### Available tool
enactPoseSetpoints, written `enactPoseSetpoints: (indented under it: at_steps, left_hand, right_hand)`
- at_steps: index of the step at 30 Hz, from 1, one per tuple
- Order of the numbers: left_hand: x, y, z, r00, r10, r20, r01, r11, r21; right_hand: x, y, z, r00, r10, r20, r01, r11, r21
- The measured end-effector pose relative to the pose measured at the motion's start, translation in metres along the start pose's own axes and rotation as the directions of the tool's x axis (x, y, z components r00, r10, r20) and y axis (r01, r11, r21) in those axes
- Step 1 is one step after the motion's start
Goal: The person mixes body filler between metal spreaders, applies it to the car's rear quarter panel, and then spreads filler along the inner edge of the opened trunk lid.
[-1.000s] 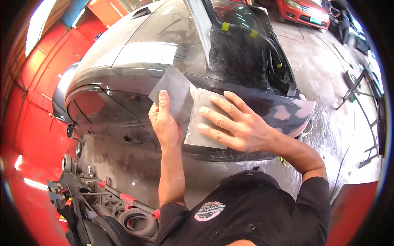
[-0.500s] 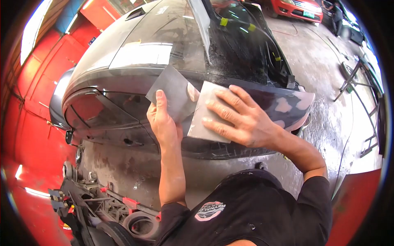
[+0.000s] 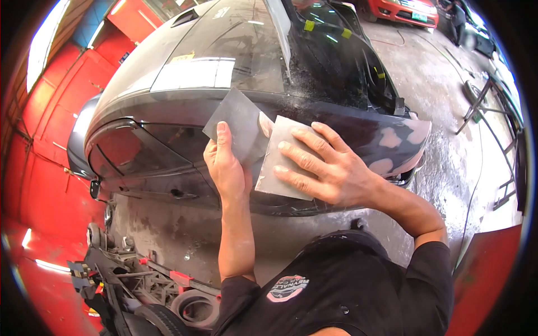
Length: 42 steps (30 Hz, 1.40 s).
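Observation:
My left hand (image 3: pixel 228 168) is closed around the lower corner of a dark grey, flat, square putty spreader (image 3: pixel 240 115), thumb on its face. A small beige blob of putty (image 3: pixel 265 124) sits near that spreader's right edge. My right hand (image 3: pixel 330 168) grips a light grey square putty spreader (image 3: pixel 276 148), fingers spread over its upper face and thumb hidden beneath. The two spreaders meet or nearly meet edge to edge; I cannot tell whether they touch. Both are held above the side of a dark car (image 3: pixel 162 148). Pale filler patches (image 3: pixel 390 138) mark its panel on the right.
Car parts and a tyre (image 3: pixel 196 308) lie on the floor at lower left. A red wall (image 3: pixel 50 140) runs along the left. At the far right stands a black metal stand (image 3: pixel 487 98). A red vehicle (image 3: pixel 400 11) and another person (image 3: pixel 458 25) are at the back.
Both hands and spreaders have shifted very slightly, the right fingers a little lower on the light spreader. My view has moved a bit. Both grips stay the same.

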<state>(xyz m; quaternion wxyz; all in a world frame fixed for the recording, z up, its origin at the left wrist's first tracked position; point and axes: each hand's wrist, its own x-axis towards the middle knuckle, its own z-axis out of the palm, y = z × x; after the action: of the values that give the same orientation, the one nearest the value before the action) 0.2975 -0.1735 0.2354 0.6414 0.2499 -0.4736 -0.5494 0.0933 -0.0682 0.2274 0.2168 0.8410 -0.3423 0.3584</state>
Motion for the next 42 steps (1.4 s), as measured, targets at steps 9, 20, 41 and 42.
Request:
enactPoseSetpoints:
  at_steps: [9, 20, 41, 42]
  left_hand:
    - [-0.004, 0.004, 0.005, 1.0, -0.024, 0.007, 0.024, 1.0, 0.006]
    - [0.004, 0.037, 0.0, 0.936, 0.294, -0.196, -0.3, 0.954, 0.001]
    - [-0.012, 0.051, 0.016, 0.899, 0.336, -0.281, -0.195, 0.881, 0.43]
    - [-0.012, 0.049, 0.014, 0.901, 0.331, -0.28, -0.194, 0.885, 0.424]
  right_hand:
    - [0.002, -0.004, 0.001, 1.0, -0.02, -0.006, 0.02, 1.0, 0.002]
    - [-0.021, 0.048, 0.023, 0.936, 0.332, -0.115, -0.251, 0.861, 0.442]
    - [0.153, 0.217, -0.015, 0.048, 0.818, -0.574, 0.417, 0.506, 0.755]
    - [0.157, 0.223, -0.017, 0.037, 0.802, -0.596, 0.431, 0.525, 0.734]
